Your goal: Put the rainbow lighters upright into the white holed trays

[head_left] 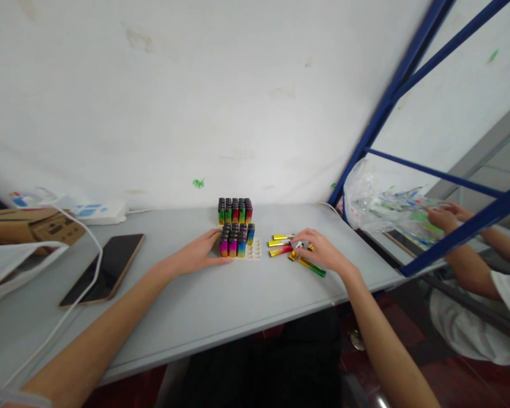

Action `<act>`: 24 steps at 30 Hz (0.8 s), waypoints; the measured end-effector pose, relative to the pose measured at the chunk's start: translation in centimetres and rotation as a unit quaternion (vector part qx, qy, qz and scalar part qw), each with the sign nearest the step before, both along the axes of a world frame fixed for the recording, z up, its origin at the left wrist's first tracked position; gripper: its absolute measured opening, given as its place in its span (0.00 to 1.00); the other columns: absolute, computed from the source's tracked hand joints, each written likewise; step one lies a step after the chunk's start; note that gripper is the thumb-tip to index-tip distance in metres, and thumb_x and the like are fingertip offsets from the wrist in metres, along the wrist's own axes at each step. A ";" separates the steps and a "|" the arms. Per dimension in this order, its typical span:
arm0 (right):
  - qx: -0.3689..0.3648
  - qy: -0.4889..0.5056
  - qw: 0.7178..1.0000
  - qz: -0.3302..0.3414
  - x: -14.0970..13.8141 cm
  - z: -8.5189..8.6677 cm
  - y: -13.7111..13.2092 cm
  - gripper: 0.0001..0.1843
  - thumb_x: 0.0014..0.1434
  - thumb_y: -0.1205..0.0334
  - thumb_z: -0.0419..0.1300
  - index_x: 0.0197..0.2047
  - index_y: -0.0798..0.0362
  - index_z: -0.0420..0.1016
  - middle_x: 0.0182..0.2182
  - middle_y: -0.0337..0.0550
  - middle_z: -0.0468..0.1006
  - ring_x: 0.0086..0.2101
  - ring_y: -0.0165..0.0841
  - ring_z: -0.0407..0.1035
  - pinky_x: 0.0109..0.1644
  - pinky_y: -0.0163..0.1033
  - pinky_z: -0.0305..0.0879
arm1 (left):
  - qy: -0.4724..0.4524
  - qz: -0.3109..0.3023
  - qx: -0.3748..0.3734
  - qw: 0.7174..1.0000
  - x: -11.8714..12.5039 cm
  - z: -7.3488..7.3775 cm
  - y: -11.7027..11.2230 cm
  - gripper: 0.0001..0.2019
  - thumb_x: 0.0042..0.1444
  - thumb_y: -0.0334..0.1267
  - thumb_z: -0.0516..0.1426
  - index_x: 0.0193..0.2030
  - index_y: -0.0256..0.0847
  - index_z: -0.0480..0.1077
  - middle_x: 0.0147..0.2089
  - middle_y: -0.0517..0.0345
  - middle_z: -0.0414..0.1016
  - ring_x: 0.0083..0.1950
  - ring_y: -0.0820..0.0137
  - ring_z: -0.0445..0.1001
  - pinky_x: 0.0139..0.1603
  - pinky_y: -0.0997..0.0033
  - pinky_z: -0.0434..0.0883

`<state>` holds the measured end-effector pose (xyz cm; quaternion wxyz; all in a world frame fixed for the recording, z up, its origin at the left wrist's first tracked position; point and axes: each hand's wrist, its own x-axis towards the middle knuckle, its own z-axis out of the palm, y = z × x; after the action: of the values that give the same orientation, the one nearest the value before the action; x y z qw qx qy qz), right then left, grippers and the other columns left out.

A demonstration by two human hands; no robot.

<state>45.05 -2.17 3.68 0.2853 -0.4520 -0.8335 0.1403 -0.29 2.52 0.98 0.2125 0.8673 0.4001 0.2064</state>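
My left hand [202, 251] is at the left side of a white tray [254, 252], its thumb along the front and its fingers behind, steadying it. Upright lighters [233, 245] in shiny pink, purple and blue with black tops fill the tray's left part; round holes show at its right. To the right, several lighters [280, 243] in gold, red and green lie loose on the table. My right hand [318, 249] is over them, fingers bent and closed at the metal top of a lighter [295, 253]; the fingertips partly hide it.
Behind the tray stands another block of upright lighters [235, 212] near the wall. A phone [104, 269] lies at the left under a white cable, by a cardboard box [29, 226]. Blue metal bars [378, 119] rise at the right, and beyond them another person's hands [444, 215] handle clear plastic.
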 end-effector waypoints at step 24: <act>-0.058 0.013 0.993 -0.102 5.5 2.0 -4.3 0.20 0.72 0.41 0.66 0.49 0.48 0.90 0.49 0.53 0.91 0.42 0.45 0.84 0.47 0.50 0.82 | -0.003 0.007 -0.013 1.000 0.4 0.3 -0.2 0.51 0.62 0.75 0.66 0.79 0.39 0.70 0.81 0.38 0.72 0.80 0.37 0.72 0.87 0.42 0.64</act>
<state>50.50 -6.47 5.70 0.2822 -0.5488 -0.7696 0.1642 0.08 2.32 1.30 0.2233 0.8609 0.4084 0.2055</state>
